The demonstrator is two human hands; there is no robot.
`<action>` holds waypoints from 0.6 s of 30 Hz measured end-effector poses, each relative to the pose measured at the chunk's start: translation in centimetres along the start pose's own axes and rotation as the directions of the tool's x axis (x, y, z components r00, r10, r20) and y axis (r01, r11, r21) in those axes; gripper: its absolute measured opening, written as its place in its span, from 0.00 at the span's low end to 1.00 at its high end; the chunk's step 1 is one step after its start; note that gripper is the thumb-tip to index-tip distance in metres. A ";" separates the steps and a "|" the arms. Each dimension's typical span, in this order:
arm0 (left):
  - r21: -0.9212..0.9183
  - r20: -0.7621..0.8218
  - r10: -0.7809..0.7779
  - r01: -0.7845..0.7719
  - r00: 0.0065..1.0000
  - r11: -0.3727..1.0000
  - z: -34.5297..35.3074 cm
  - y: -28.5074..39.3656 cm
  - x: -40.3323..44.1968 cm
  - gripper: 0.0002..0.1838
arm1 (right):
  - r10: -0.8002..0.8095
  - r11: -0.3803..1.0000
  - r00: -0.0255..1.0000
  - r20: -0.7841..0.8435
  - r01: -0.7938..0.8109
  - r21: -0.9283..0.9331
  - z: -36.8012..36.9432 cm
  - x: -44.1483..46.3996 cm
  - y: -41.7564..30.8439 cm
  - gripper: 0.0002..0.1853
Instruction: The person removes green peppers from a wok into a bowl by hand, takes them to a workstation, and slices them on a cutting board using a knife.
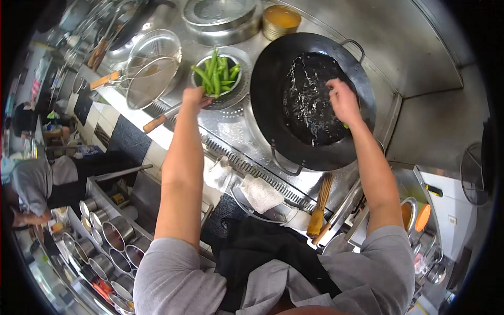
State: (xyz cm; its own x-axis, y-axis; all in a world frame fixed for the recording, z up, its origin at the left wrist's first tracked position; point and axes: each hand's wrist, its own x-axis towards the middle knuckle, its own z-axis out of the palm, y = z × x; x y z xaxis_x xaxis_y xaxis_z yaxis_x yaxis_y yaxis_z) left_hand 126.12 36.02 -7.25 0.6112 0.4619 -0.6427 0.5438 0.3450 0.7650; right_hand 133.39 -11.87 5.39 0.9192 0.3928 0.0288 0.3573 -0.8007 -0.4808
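My left hand [196,98] is closed at the near rim of a small metal bowl [195,80] with several long green peppers [214,73] in it. The bowl rests on a perforated skimmer [231,105], whose wooden handle [155,124] points toward the lower left. Over the right side of a big black wok [268,79] hangs my right hand [344,102], its fingers loosely curled and apart, with nothing visible in them. Dark, rippling, glinting liquid [310,100] lies in the wok. A bit of green [345,125] shows beside my right wrist.
Wire strainers [152,79] stand left of the bowl. A metal pot [220,21] and a tin of orange liquid [282,21] are behind. Nearer me lie a white cloth [261,193] and a bamboo brush [320,207]. Another person [31,178] works at far left.
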 end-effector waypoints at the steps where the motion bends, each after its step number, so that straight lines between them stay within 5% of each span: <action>1: -0.066 -0.004 0.005 -0.005 1.000 0.998 0.2 -0.2 0.0 0.12 | 0.004 0.994 0.987 0.162 0.014 -0.109 1.6 0.6 1.7 0.16; 3: -0.068 -0.038 0.059 -0.062 0.998 0.996 0.6 -0.3 -1.1 0.14 | -0.175 0.973 0.970 0.169 0.196 -0.121 2.9 1.4 2.5 0.16; 5: 0.040 -0.064 0.184 -0.181 0.981 0.983 -0.3 -1.9 0.4 0.13 | 0.086 0.992 0.996 0.012 -0.087 0.087 0.8 1.0 -2.3 0.17; 7: 0.034 -0.083 0.188 -0.186 0.979 0.982 -0.7 -1.6 -1.4 0.13 | 0.098 0.991 0.995 0.016 -0.099 0.095 1.2 0.6 -2.6 0.17; 9: 0.025 -0.089 0.197 -0.195 0.976 0.980 -1.1 -1.3 -3.8 0.12 | 0.083 0.978 0.956 0.281 -0.024 -0.209 2.6 0.2 -0.3 0.19; 10: 0.025 -0.090 0.232 -0.231 0.968 0.973 -1.7 -1.4 -5.2 0.12 | 0.100 0.952 0.960 0.262 -0.016 -0.305 1.9 0.1 -0.2 0.22; 13: 0.034 -0.081 0.309 -0.307 0.948 0.951 -3.2 -0.2 -10.1 0.11 | 0.055 0.988 0.983 -0.176 -0.079 -0.130 -4.8 0.0 -3.0 0.15; 15: -0.012 -0.093 0.307 -0.309 0.947 0.951 -4.7 0.2 -13.5 0.09 | 0.083 0.995 0.903 -0.422 -0.053 0.082 -10.6 -1.4 -6.1 0.11; 17: -0.095 -0.077 0.331 -0.338 0.940 0.936 -6.6 -0.7 -15.5 0.07 | -0.037 0.989 0.729 -0.683 0.123 0.078 -14.5 -3.0 -8.4 0.10; 18: -0.096 -0.085 0.343 -0.350 0.936 0.932 -7.0 -0.7 -17.5 0.07 | -0.046 0.986 0.726 -0.687 0.141 0.084 -14.3 -2.7 -8.1 0.10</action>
State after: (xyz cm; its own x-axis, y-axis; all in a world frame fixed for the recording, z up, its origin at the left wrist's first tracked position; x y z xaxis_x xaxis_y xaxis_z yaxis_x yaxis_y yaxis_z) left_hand 110.99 33.37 3.72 0.7093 0.6199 -0.3357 0.2372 0.2385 0.9417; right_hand 130.38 -12.93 21.70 0.7645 0.0111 0.6445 0.4682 -0.6967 -0.5435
